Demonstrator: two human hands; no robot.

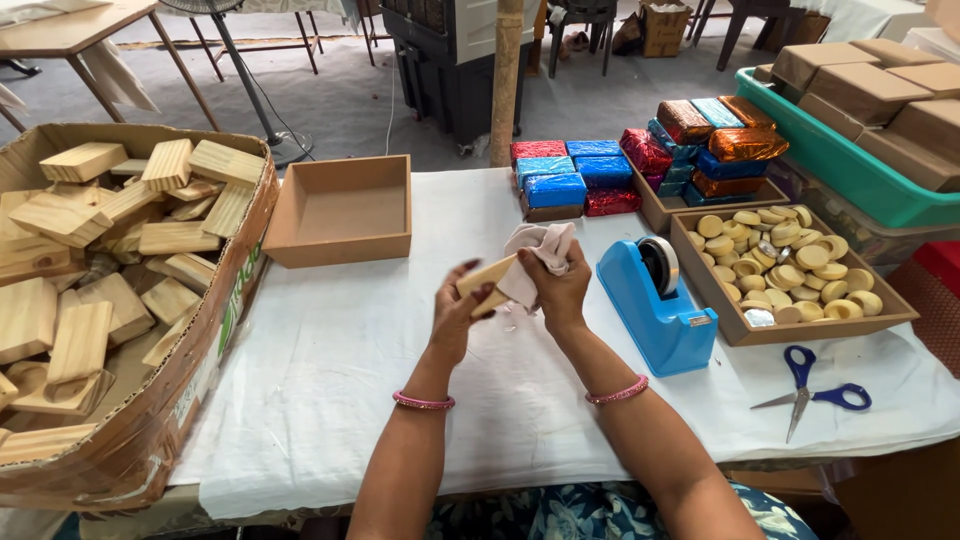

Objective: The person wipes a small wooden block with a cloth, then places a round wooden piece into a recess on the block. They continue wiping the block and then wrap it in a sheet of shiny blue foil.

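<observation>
Now the left hand grips a small wooden block while the right hand presses a white cloth on it.

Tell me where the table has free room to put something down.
Free cloth lies between the carton and the left hand, below the empty tray. A smaller patch lies beside the scissors. The right side is crowded: tape dispenser, disc tray.
</observation>
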